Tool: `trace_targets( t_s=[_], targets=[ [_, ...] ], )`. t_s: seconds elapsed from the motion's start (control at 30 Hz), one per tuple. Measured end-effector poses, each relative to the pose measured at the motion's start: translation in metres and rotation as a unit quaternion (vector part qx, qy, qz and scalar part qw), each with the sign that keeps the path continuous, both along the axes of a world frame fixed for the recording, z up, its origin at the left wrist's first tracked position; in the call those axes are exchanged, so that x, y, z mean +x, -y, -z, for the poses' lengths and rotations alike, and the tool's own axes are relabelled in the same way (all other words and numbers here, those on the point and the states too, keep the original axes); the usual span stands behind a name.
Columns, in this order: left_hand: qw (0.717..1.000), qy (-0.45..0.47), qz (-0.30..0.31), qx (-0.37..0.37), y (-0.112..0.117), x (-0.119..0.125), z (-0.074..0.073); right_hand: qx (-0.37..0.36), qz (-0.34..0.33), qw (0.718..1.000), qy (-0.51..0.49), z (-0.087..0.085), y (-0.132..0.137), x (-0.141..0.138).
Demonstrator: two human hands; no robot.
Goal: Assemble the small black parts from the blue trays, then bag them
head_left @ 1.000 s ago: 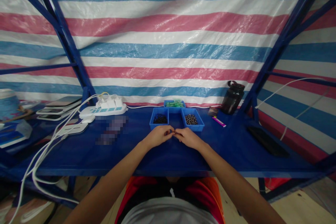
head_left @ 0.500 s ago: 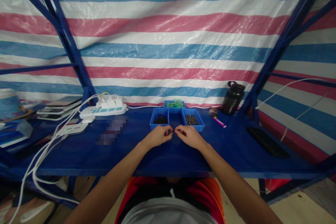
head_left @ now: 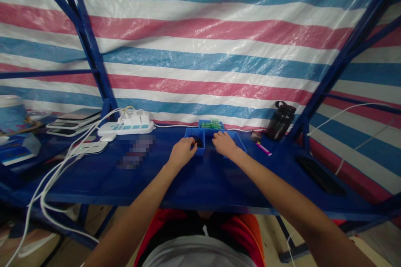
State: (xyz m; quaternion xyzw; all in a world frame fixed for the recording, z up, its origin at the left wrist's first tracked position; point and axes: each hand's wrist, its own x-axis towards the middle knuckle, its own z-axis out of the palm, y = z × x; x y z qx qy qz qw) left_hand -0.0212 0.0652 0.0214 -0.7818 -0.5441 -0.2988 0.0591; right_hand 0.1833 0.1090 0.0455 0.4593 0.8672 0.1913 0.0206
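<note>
My left hand (head_left: 183,151) is at the front of the left blue bin (head_left: 189,132), thumb and fingers curled together over its near edge. Small black parts (head_left: 198,141) lie in that bin, half covered by the fingers. My right hand (head_left: 224,144) is bent over the left side of the right blue bin (head_left: 240,142), its fingers closed and pointing down. It hides most of that bin's contents. Whatever either hand pinches is too small or covered to make out. Behind them, a blue bin holds green-wrapped pieces (head_left: 211,124).
On the blue table (head_left: 200,187) to the right are a dark bottle (head_left: 280,121), a purple lighter-like stick (head_left: 263,148) and a black flat object (head_left: 320,174). Left stands a white power strip (head_left: 127,127) with trailing white cables (head_left: 46,179). A striped tarp (head_left: 203,66) hangs behind.
My hands have parted from fingertip to fingertip in front of the bins. The left has moved forward to the left bin, the right up over the right bin. The view has tilted slightly.
</note>
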Motion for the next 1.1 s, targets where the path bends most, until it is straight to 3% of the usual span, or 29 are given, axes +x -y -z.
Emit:
trace_targets(
  t_s=[0.13, 0.23, 0.3, 0.57, 0.9, 1.1],
  targets=[
    [0.997, -0.025, 0.077, -0.004, 0.007, 0.004, -0.001, -0.015, 0.043, 0.998, 0.035, 0.007, -0.019, -0.023],
    [0.981, -0.074, 0.171, -0.047, 0.010, 0.009, 0.003, -0.029, 0.081, 0.994, 0.061, 0.016, -0.030, -0.031],
    [0.973, -0.090, 0.194, -0.080, 0.010, 0.011, 0.006, -0.038, 0.089, 0.993, 0.074, 0.021, -0.035, -0.032],
    [0.967, -0.060, 0.199, -0.146, 0.008, 0.012, 0.012, -0.047, 0.067, 0.995, 0.063, 0.023, -0.037, -0.027],
    [0.964, -0.060, 0.196, -0.172, 0.007, 0.011, 0.013, -0.037, 0.104, 0.993, 0.033, 0.028, -0.047, -0.034],
    [0.963, -0.060, 0.195, -0.175, 0.007, 0.011, 0.014, -0.048, 0.081, 0.995, 0.017, 0.025, -0.051, -0.027]
  ],
)
